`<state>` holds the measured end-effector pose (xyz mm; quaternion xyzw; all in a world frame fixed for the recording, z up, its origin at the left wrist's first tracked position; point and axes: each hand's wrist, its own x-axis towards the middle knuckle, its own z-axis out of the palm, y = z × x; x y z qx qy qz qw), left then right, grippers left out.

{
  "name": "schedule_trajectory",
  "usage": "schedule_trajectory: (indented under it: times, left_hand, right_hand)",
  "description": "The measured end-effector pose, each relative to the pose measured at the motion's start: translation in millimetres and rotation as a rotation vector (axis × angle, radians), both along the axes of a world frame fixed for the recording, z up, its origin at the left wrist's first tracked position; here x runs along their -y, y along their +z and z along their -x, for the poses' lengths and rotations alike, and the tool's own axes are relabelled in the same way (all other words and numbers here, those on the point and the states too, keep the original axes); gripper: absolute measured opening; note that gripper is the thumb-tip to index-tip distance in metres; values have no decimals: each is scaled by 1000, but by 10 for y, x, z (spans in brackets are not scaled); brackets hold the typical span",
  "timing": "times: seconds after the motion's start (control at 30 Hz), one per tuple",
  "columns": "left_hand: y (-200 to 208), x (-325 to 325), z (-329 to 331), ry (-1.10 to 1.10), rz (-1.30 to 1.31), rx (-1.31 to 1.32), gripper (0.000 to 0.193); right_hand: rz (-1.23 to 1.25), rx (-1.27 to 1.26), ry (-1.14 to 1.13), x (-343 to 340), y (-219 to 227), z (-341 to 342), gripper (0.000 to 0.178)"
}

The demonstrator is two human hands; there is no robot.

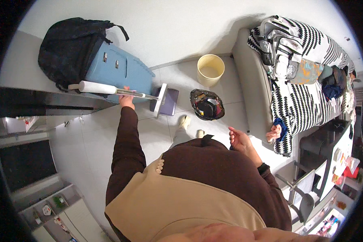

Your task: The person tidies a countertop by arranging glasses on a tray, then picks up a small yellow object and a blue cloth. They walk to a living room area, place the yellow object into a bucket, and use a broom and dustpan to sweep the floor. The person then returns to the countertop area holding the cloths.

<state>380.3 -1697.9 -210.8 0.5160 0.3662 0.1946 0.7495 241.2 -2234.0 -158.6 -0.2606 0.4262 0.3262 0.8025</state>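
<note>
At the left, my left hand is closed around the metal shaft of a pole. The pole has a thick white grip at one end and a flat white crosspiece at the other; its exact kind I cannot make out. Beyond the crosspiece a purple-grey flat box-like thing stands on the floor. My right hand hangs before my body, fingers loosely bent, with nothing visible in it. Nearest to it is a bin bag, dark and open-topped, with dark stuff inside.
Beside the pole stands a blue suitcase with a black backpack on it. A cream bin is near the wall. A grey sofa bears a patterned blanket and silver bag. Another person's hand shows by the sofa's end.
</note>
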Motion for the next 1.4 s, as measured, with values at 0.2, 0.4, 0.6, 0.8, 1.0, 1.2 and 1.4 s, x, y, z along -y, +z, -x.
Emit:
schedule_trajectory:
  times: [0.2, 0.4, 0.6, 0.8, 1.0, 1.2, 1.4]
  left_hand:
    - [-200, -95, -942, -1, 107, 122, 33]
    - [-376, -98, -1721, -121, 144, 183, 28]
    - [-691, -142, -2412, -207, 194, 233, 27]
    - [-1019, -163, -2942, -92, 419, 236, 39]
    - [-1501, -371, -3073, -355, 259, 196, 41]
    - [-1106, -277, -2927, -460, -383, -115, 43]
    - [-1154, -543, -2602, -451, -926, -168, 36]
  right_hand:
    - [31, 20, -172, -324, 48, 4, 19]
    - [31, -3, -242, -699, 60, -7, 17]
    - [95, -75, -360, -892, 129, 37, 16]
    - [140, -77, -477, -959, 146, 116, 16]
    - [158, -115, -561, -999, 120, 216, 17]
    - [154, -129, -582, -981, 60, 237, 17]
    - [148, -136, -586, -917, -8, 234, 17]
